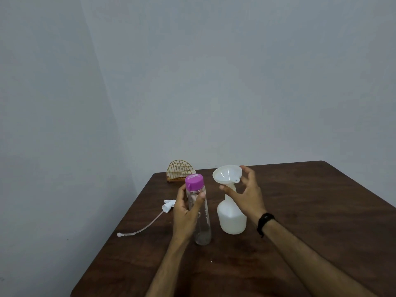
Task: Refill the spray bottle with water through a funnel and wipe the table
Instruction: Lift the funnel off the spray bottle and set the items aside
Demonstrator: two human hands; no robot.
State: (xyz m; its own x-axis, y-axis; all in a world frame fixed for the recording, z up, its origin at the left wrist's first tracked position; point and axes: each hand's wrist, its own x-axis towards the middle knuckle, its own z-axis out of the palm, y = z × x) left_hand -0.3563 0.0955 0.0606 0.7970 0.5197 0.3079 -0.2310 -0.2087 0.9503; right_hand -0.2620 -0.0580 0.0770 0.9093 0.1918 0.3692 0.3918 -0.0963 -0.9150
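L hand (186,213) grips water bottle (200,219); R hand (248,194) open beside funnel (227,174).

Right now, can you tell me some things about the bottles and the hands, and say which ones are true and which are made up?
1. The funnel sits in the neck of the spray bottle. True.
2. The water bottle has its purple cap off. False: the cap is on.
3. The left hand is wrapped around the water bottle. True.
4. The spray head is screwed onto the spray bottle. False: it lies on the table, its tube hanging past the edge.
5. The right hand holds a cloth. False: it is open beside the funnel, holding nothing.
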